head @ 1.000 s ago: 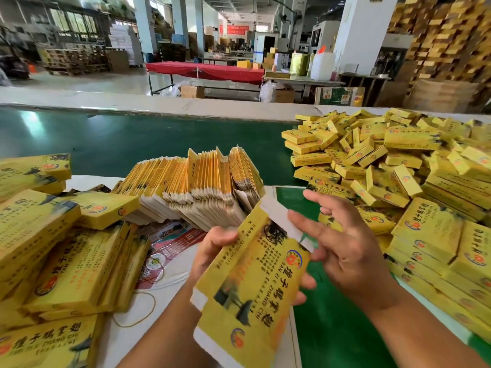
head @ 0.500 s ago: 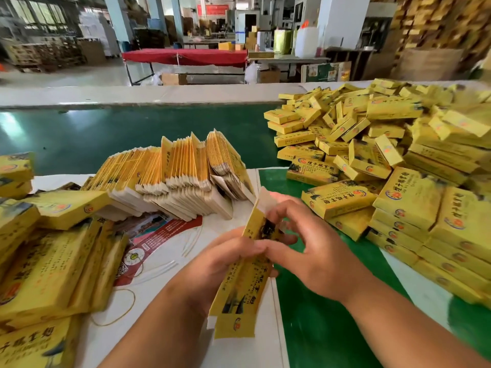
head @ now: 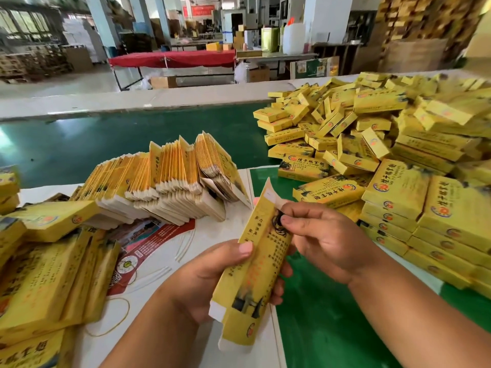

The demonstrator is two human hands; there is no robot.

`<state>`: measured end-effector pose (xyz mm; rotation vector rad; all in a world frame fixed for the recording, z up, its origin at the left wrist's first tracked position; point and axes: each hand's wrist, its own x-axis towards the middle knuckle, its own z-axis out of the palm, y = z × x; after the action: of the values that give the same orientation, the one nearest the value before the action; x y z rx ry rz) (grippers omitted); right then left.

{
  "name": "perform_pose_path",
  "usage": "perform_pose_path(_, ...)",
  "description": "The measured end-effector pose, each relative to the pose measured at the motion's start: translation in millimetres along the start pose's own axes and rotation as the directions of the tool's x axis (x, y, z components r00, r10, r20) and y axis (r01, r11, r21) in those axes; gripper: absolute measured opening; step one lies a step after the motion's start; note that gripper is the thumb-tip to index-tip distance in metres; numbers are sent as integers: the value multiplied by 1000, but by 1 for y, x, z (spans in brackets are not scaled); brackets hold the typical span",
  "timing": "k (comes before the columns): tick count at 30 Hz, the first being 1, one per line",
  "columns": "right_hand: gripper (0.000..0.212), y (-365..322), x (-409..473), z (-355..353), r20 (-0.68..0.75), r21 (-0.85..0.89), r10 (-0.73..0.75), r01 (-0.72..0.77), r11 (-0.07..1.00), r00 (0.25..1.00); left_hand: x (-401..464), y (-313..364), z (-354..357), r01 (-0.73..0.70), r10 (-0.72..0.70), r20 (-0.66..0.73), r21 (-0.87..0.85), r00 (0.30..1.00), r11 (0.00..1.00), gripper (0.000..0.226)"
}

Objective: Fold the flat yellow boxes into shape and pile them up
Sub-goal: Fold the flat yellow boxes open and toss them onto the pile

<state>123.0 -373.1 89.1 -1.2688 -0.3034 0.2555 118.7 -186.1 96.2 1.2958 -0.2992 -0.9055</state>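
1. The half-formed yellow printed cardboard box (head: 255, 264) is in the air in front of you, above the seam between the white sheet and the green tabletop (head: 332, 328), long axis running away from you, white flaps open at both ends.
2. Your left hand (head: 212, 277) wraps round its lower half, thumb pressed on the near face, fingers curled behind.
3. Your right hand (head: 326, 240) pinches the upper right edge between thumb and fingertips.
4. Half a second ago the box was squeezed nearly flat and edge-on; now it has turned to show a broad printed face and its sides have opened into a sleeve.
5. Just beyond it, the fanned row of flat yellow box blanks (head: 164, 187) leans on the white sheet, thin layered card edges showing.
6. To the right, the loose heap of folded yellow boxes (head: 385, 144) covers the tabletop, crisp rectangular and glossy.
7. At left lie bundles of flat yellow blanks (head: 45, 277), beside a thin rubber band (head: 117, 317).
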Motion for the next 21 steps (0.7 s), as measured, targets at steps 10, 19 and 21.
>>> perform_pose_path(10, 61, 12, -2, 15, -230, -439, -47, -60, 896, 972, 12, -13, -14, -268, 299, -211, 163, 931, 950, 62)
perform_pose_path(19, 29, 20, 0, 14, -241, -403, -108, 2, 915, 965, 13, -17, -7, -204, 480, -433, 543, 763, 814, 78)
perform_pose_path(21, 23, 23, 1, 12, -277, -416, -145, 17, 909, 950, 15, -16, -6, -205, 476, -474, 515, 741, 832, 71)
